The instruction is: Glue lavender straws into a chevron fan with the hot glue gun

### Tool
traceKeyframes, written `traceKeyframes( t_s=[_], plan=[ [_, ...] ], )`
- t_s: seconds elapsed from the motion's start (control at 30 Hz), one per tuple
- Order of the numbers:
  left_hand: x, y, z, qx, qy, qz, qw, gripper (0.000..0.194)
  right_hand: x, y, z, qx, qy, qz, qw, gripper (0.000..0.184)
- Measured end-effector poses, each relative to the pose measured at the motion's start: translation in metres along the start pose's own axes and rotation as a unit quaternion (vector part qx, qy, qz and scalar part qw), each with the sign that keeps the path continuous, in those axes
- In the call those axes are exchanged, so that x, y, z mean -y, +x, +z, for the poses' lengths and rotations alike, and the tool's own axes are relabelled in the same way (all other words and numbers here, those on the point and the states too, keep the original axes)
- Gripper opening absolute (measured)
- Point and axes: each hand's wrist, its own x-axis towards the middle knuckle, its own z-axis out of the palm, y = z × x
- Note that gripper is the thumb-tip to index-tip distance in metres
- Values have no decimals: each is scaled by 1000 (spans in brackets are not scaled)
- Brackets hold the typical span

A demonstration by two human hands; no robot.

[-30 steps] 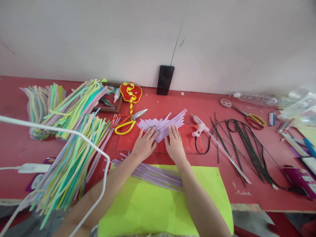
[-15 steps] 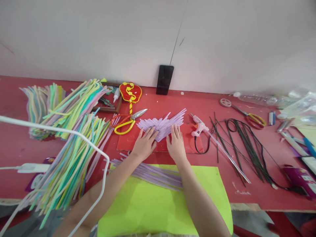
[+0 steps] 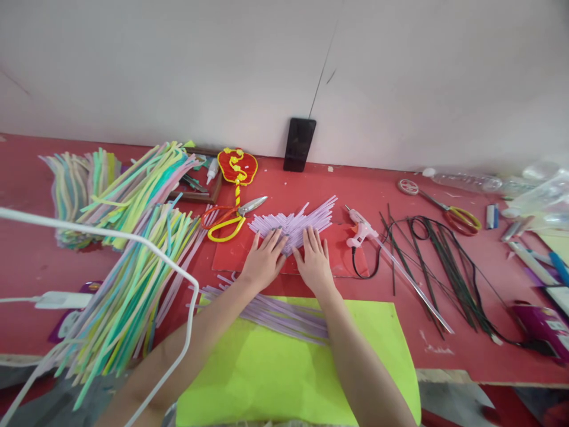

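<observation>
A V-shaped fan of lilac pipe cleaners lies on a red board in the middle of the table. My left hand rests flat on the fan's lower left side, fingers stretched out. On the lower right side lies my right hand, its fingers also extended. The fan's lower parts are partly hidden under my fingertips. Nearer to me, loose lilac pipe cleaners are spread over a yellow-green sheet, beneath my forearms.
Bundles of coloured pipe cleaners fill the left. Scissors lie left of the board, a pink glue gun right of it. Dark stems and more scissors sit further right. A phone leans on the wall; a white cable crosses the left foreground.
My right hand has shifted slightly left along the lilac fan, closer to my left hand. My left hand stays nearly in place. The view has moved a little.
</observation>
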Motion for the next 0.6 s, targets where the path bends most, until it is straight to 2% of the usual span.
traceKeyframes(
  t_s=[0.17, 0.6],
  plan=[
    [0, 1, 2, -1, -4, -3, 1000, 46, 1, -1, -2, 3, -6, -20, 1000, 48],
    [1, 1, 1, 5, -23, -9, 1000, 44, 7, -3, -6, 34, -30, -40, 998, 46]
  ],
)
